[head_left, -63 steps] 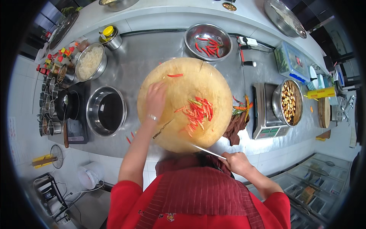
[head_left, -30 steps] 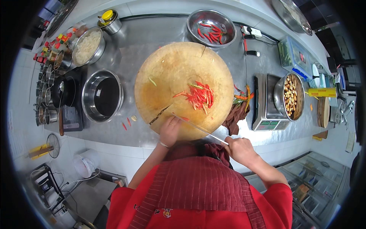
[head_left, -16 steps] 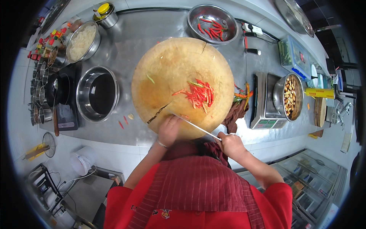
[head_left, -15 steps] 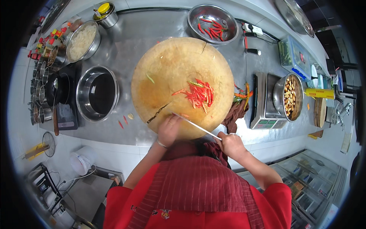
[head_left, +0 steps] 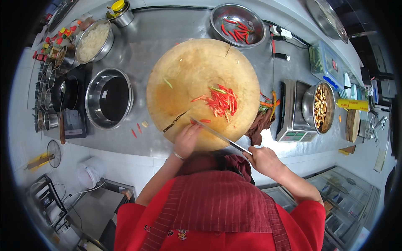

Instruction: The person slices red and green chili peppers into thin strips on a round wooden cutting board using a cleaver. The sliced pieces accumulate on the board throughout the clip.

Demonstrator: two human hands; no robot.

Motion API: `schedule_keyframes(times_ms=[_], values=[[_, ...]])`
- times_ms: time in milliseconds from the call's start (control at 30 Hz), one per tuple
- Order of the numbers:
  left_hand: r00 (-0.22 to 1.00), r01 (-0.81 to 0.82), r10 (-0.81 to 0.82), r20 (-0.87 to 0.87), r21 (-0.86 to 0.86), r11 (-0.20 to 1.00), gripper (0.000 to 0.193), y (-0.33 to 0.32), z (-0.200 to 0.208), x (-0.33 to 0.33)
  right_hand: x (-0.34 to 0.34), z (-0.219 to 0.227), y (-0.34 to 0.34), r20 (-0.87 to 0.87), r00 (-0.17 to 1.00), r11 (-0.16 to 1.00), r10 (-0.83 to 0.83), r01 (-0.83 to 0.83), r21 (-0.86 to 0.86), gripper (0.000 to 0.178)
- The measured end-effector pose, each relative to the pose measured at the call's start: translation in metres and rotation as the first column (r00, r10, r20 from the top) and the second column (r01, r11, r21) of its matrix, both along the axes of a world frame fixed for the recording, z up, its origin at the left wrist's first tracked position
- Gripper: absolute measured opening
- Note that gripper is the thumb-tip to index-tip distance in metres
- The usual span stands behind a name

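Note:
On the round wooden chopping board, near its front edge, my left hand has its fingers closed on a red chili pepper, most of which they hide. My right hand is wrapped round the handle of a kitchen knife. The blade slants up and left across the board, its tip beside my left fingertips. A cut red chili piece lies just beyond the blade. Farther off is a heap of sliced red chilies with a few green bits. A green strip lies alone to the left.
A steel bowl of whole red chilies stands beyond the board. Left is a steel basin with dark contents. Right are a dark red cloth, a scale and a bowl of brown-and-cream pieces. The board has a dark crack.
My right hand and the knife have shifted right and a little nearer me, and the blade shows more of its side. The chili piece beyond it shows redder. The whole view has shifted slightly.

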State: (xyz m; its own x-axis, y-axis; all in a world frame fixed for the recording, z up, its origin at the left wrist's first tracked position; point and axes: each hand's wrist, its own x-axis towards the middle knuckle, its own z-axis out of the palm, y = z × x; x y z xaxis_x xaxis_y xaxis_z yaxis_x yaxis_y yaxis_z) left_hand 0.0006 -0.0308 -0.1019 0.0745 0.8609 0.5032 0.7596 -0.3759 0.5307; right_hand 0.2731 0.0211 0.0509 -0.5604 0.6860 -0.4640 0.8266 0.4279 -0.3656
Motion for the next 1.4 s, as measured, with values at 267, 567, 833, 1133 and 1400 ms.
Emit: schedule_keyframes(times_ms=[267, 567, 833, 1133, 1400], values=[[1.000, 0.026, -0.026, 0.004, -0.011, 1.000, 0.023, 0.001, 0.001, 0.001, -0.014, -0.033, -0.006, -0.045, 0.994, 0.995, -0.095, 0.094, -0.041, 0.033], [0.997, 0.077, -0.078, -0.007, -0.082, 0.994, 0.027, 0.002, 0.010, -0.006, 0.002, -0.054, -0.034, -0.259, 0.895, 0.931, -0.363, 0.357, -0.072, 0.031], [0.949, -0.312, 0.313, 0.023, -0.058, 0.948, 0.023, 0.021, 0.073, -0.052, 0.011, -0.034, -0.031, -0.140, 0.980, 0.990, -0.145, 0.143, -0.019, 0.034], [0.875, 0.448, -0.483, 0.034, -0.438, 0.780, 0.012, 0.147, 0.146, 0.109, 0.032, -0.049, -0.025, -0.240, 0.962, 0.977, -0.131, 0.166, 0.133, 0.018], [0.631, 0.462, -0.690, -0.354, -0.542, 0.702, 0.013, 0.214, -0.009, 0.247, 0.010, -0.057, -0.044, -0.336, 0.905, 0.951, -0.261, 0.302, 0.074, 0.012]])
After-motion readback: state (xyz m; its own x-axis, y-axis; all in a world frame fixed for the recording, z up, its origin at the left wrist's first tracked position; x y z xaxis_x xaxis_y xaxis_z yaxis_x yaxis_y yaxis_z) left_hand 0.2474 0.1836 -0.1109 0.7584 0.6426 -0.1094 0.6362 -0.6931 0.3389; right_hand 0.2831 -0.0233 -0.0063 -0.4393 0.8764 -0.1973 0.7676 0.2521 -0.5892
